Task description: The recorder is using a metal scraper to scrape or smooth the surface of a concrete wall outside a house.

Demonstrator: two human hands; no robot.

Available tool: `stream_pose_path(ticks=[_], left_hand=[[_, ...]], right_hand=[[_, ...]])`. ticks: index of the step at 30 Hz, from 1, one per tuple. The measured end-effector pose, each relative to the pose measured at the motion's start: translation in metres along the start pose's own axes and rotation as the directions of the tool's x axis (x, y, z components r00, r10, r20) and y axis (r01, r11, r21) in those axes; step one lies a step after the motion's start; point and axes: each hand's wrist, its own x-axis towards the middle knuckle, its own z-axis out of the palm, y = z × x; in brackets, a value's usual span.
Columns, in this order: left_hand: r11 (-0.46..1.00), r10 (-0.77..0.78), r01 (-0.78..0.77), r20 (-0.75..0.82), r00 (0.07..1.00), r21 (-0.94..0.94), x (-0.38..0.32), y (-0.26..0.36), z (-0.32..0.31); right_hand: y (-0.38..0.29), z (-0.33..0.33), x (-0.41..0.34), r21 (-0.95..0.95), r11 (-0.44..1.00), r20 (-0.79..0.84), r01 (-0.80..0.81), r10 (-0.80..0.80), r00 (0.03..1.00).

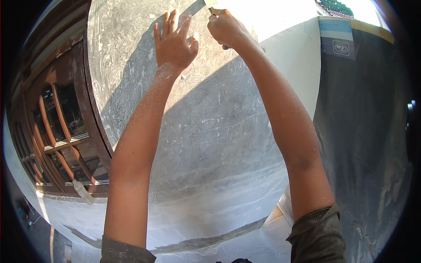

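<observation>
A grey plastered wall with pale scratches and patches rises before me, crossed by bands of sun and shade. Near its top, my left hand is laid against the surface with the fingers apart. Pale dust covers that wrist and forearm. Beside it on the right, my right hand is closed around a scraper-like hand tool. Its handle end pokes out below the fist. The fist hides most of the tool, and the top of the picture cuts off its blade, so the exact kind is unclear.
On the left is a brown wooden window with glass panes. A translucent plastic bottle leans at its sill. A dark sheet with a printed upper corner hangs on the right, beside a white wall section.
</observation>
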Motion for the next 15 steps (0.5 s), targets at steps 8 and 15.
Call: stream_pose_path(ticks=[8, 15], left_hand=[[0.647, -0.201, 0.44, 0.417, 0.886, -0.623, -0.006, 0.035, -0.065], [0.654, -0.259, 0.568, 0.558, 0.788, -0.499, 0.026, 0.084, -0.08]], right_hand=[[0.037, -0.001, 0.034, 0.228, 0.97, 0.031, 0.08, -0.089, 0.996], [0.04, 0.008, 0.061, 0.362, 0.926, 0.113, 0.107, -0.157, 0.981]])
